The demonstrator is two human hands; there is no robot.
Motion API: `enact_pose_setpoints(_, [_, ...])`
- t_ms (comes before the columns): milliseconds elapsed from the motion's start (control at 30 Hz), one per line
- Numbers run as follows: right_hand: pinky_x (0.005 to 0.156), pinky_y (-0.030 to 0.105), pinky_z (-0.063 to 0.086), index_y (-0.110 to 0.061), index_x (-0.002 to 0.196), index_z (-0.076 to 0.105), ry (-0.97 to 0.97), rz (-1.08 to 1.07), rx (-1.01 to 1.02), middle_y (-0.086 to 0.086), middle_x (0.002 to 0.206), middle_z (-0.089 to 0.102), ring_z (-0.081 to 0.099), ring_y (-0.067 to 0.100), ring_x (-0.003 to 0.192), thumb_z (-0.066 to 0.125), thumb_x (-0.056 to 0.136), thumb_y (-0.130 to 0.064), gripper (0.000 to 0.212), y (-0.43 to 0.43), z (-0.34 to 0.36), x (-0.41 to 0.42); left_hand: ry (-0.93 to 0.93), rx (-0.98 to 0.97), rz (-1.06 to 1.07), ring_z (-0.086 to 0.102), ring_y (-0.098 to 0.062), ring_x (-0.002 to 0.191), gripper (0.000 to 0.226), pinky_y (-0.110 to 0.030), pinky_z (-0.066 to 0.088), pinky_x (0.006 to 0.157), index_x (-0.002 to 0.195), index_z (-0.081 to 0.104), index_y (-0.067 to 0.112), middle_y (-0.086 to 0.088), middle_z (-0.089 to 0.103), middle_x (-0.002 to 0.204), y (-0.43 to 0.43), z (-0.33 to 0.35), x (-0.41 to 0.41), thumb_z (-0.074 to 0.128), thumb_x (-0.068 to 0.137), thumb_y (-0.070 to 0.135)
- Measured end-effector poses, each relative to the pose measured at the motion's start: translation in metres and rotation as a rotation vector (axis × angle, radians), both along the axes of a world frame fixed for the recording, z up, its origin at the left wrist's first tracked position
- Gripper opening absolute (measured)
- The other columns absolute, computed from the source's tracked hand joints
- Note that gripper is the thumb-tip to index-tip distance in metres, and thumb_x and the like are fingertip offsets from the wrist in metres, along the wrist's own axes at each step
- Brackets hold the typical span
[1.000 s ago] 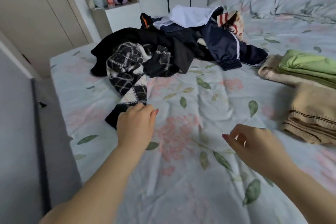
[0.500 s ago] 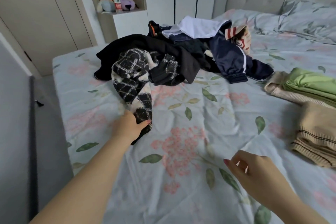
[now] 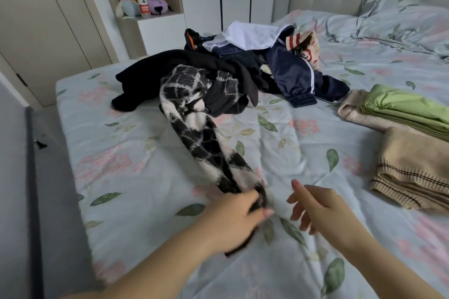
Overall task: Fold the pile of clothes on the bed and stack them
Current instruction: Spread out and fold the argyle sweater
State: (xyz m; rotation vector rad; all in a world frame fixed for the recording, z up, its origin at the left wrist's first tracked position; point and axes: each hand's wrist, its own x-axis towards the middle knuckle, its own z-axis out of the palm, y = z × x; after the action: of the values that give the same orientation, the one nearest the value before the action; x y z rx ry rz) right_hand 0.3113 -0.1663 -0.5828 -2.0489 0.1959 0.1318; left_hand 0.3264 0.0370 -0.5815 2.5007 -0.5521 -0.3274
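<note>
A black-and-white checked garment stretches from the pile toward me across the floral bed sheet. My left hand is shut on its near end. My right hand hovers just right of it, fingers apart, holding nothing. The unfolded pile lies further back: a black coat, a navy jacket with white stripes, a white piece, a red-striped knit. At the right sit folded clothes: a tan knit, and a green garment on a cream one.
The bed's left edge drops to a grey floor. A wardrobe niche with plush toys and a bottle stands behind the bed. Pillows and the headboard are at the back right.
My left hand gripped the checked garment's end and pulled it out of the pile toward me. My right hand has moved left, closer to it, with fingers spread.
</note>
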Motion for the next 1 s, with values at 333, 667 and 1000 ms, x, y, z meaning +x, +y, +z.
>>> enact_pose_setpoints(333, [0.048, 0.017, 0.053, -0.016, 0.071, 0.081, 0.253, 0.142, 0.850, 0.005, 0.075, 0.076, 0.073, 0.012, 0.063, 0.065, 0.080, -0.027, 0.022, 0.020, 0.011, -0.006, 0.280, -0.493, -0.306, 0.062, 0.000, 0.100, 0.039, -0.034, 0.050, 0.094, 0.105, 0.064, 0.017, 0.009, 0.069, 0.103, -0.024, 0.020, -0.042, 0.056, 0.093, 0.054])
enact_pose_setpoints(667, [0.060, 0.028, 0.029, 0.002, 0.072, 0.056, -0.054, 0.482, 0.477, 0.013, 0.066, 0.036, 0.033, 0.019, 0.064, 0.068, 0.088, -0.036, 0.043, 0.035, 0.002, -0.015, 0.195, -0.595, 0.736, 0.069, -0.012, 0.079, 0.073, -0.031, 0.057, 0.065, 0.099, 0.059, 0.022, 0.001, 0.070, 0.092, 0.051, 0.018, 0.045, 0.035, 0.075, 0.086])
enact_pose_setpoints(1000, [0.054, 0.019, 0.026, -0.005, 0.061, 0.044, 0.084, 0.858, 0.332, 0.008, 0.057, 0.026, 0.025, 0.010, 0.053, 0.059, 0.098, -0.026, 0.045, 0.026, 0.013, -0.019, 0.073, -0.521, 0.677, 0.061, -0.017, 0.103, 0.026, -0.034, 0.049, 0.085, 0.117, 0.057, 0.027, 0.010, 0.065, 0.109, 0.064, 0.010, 0.070, 0.059, 0.095, 0.040])
